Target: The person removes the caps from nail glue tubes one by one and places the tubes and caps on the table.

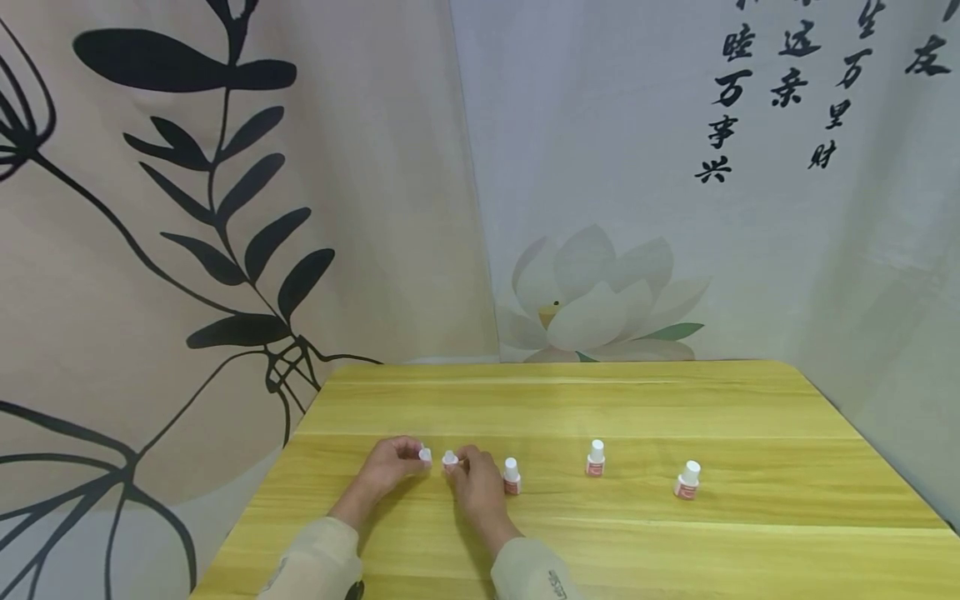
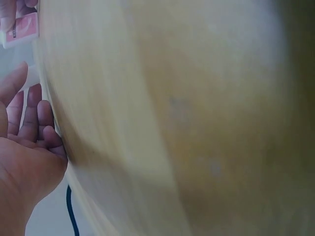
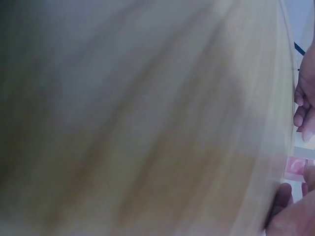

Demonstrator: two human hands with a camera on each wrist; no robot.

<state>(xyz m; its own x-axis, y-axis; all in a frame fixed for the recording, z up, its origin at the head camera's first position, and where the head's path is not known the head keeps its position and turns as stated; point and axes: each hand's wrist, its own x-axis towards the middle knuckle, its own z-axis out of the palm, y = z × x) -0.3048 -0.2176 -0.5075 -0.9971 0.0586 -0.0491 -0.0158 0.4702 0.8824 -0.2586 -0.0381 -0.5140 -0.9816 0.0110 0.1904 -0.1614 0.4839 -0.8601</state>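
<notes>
My left hand (image 1: 392, 463) pinches a small white cap (image 1: 425, 455) between thumb and fingers. Just to its right, my right hand (image 1: 480, 487) grips a small white bottle (image 1: 450, 458) with a narrow tip on top. The left wrist view shows that bottle's pink label (image 2: 25, 28) and the cap (image 2: 32, 76) apart from it. At the edge of the right wrist view, the right fingers partly cover the bottle (image 3: 295, 166). Beside the right hand stands a capped bottle (image 1: 512, 477), upright with a pink label.
Two more capped white bottles stand upright farther right, one in the middle (image 1: 596, 459) and one nearer the front (image 1: 687, 481). All are on a yellow wood-grain table (image 1: 600, 558). A printed curtain (image 1: 390, 208) hangs behind its far edge.
</notes>
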